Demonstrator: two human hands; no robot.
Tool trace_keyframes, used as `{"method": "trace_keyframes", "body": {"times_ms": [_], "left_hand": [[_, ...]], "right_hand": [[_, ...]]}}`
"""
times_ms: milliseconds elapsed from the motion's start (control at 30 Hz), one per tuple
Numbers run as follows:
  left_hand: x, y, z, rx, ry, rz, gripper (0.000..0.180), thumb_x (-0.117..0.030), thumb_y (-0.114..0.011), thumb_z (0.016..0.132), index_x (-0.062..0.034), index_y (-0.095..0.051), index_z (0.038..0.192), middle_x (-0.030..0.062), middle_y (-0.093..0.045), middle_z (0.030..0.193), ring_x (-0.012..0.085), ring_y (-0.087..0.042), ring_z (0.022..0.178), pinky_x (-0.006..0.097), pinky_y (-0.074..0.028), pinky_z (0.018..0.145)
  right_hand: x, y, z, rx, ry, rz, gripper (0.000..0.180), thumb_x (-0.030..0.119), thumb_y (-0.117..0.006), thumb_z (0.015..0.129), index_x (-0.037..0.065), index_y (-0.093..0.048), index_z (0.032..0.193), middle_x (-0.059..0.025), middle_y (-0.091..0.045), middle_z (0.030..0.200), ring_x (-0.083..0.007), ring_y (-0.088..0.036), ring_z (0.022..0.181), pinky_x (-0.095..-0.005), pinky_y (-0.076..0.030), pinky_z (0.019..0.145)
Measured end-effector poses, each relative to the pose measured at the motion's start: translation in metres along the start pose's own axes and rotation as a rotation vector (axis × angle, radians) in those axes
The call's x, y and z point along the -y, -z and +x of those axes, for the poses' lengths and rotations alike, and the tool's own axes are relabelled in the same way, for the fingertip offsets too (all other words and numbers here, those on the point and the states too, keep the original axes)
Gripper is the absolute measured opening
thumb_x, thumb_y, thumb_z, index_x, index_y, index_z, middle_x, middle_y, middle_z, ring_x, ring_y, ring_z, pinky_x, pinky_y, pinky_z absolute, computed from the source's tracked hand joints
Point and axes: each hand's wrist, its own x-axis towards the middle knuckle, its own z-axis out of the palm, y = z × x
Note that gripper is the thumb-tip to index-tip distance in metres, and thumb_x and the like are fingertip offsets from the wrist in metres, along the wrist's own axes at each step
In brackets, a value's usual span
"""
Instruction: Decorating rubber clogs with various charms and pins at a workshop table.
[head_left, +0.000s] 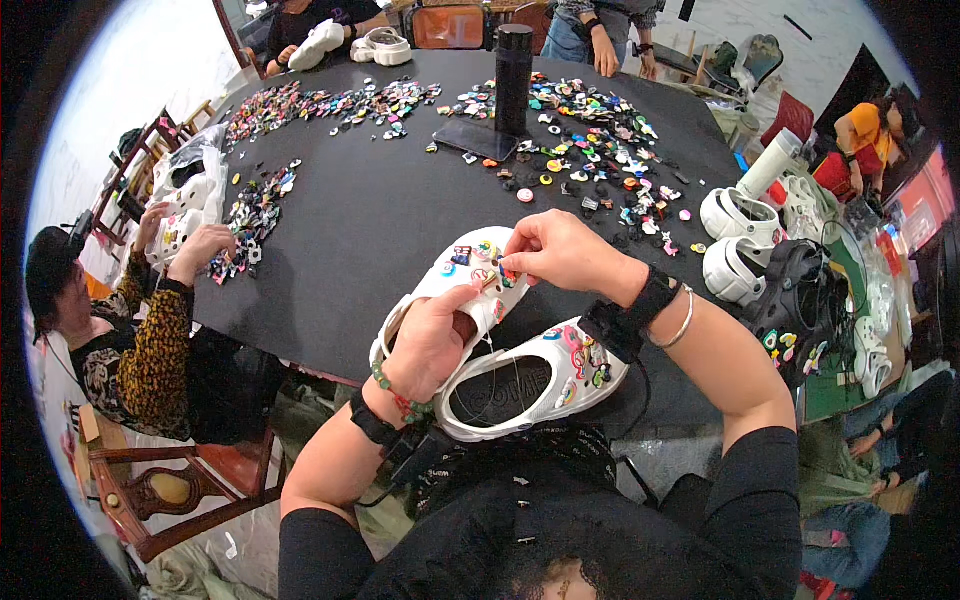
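Left hand [432, 345] grips the upper white clog [450, 290] by its strap end at the near edge of the black table [380, 220]; right hand [555, 250] pinches a small charm [507, 277] closed against its top. Risk: charm could slip or seat crooked if the clog twists, and the second clog [540, 385] below hangs over the edge.
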Motion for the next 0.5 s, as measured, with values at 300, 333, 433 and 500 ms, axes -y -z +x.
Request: {"method": "trace_keyframes", "body": {"times_ms": [300, 333, 433, 500], "left_hand": [[0.003, -0.005, -0.008, 0.075, -0.049, 0.080, 0.029, -0.005, -0.062, 0.091, 0.0063, -0.058, 0.117, 0.0137, -0.067, 0.112, 0.0197, -0.067, 0.097, 0.033, -0.055, 0.082], [0.003, -0.004, -0.008, 0.073, -0.050, 0.080, 0.029, -0.005, -0.062, 0.091, 0.0063, -0.058, 0.117, 0.0137, -0.067, 0.112, 0.0197, -0.067, 0.097, 0.033, -0.055, 0.082], [0.007, -0.002, -0.009, 0.075, -0.082, 0.073, 0.030, -0.006, -0.063, 0.091, 0.0041, -0.058, 0.119, 0.0115, -0.067, 0.112, 0.0175, -0.067, 0.095, 0.031, -0.055, 0.081], [0.007, -0.003, -0.010, 0.087, -0.122, 0.085, 0.028, -0.007, -0.062, 0.092, 0.0007, -0.058, 0.118, 0.0089, -0.068, 0.108, 0.0168, -0.067, 0.093, 0.030, -0.055, 0.079]], "right_hand": [[-0.007, -0.008, 0.005, -0.015, -0.045, 0.032, 0.016, 0.011, -0.070, 0.086, -0.005, -0.068, 0.089, -0.0070, -0.069, 0.075, -0.0096, -0.063, 0.061, -0.0256, -0.052, 0.057], [-0.007, -0.009, 0.006, -0.055, -0.003, -0.028, 0.016, 0.010, -0.070, 0.085, -0.005, -0.068, 0.088, -0.0081, -0.069, 0.074, -0.0105, -0.063, 0.061, -0.0263, -0.052, 0.057], [0.003, -0.012, 0.002, -0.117, 0.050, -0.130, 0.014, 0.009, -0.070, 0.083, -0.005, -0.069, 0.087, -0.0103, -0.070, 0.074, -0.0127, -0.065, 0.062, -0.0282, -0.052, 0.059], [0.005, -0.014, 0.002, -0.140, 0.064, -0.173, 0.013, 0.008, -0.070, 0.082, -0.005, -0.069, 0.086, -0.0115, -0.070, 0.074, -0.0139, -0.065, 0.063, -0.0294, -0.053, 0.059]]}}
